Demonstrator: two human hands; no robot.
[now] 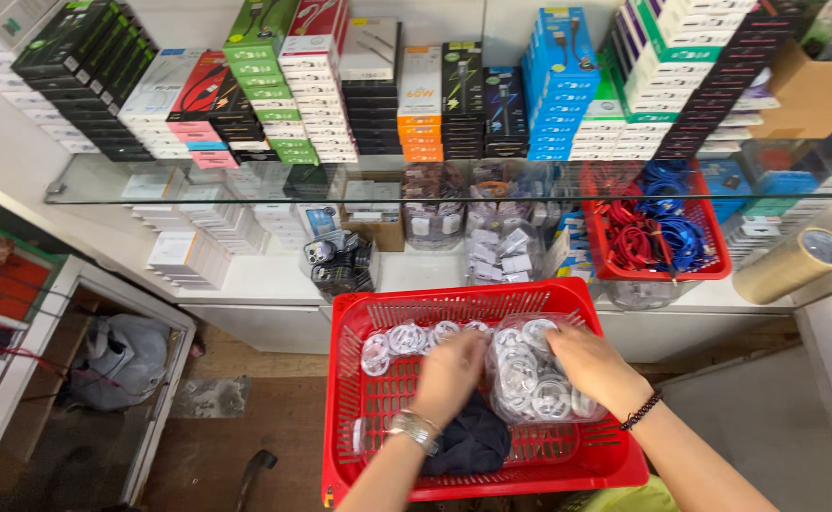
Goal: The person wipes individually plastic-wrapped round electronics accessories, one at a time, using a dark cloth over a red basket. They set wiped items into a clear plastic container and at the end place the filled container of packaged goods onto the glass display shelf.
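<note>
Both hands [449,374] [591,365] palm-down — fingers on cable bags [530,379] (red basket [615,455]).

Both forearms reach forward and slightly inward from the bottom of the view, bare to the elbow. The left hand [450,372] is palm down, knuckles up, fingers curled under and hidden, with a metal watch [414,429] at the wrist. The right hand [588,362] lies just beside it, palm down, fingers bent and pointing left, a dark beaded bracelet [642,410] on its wrist.
</note>
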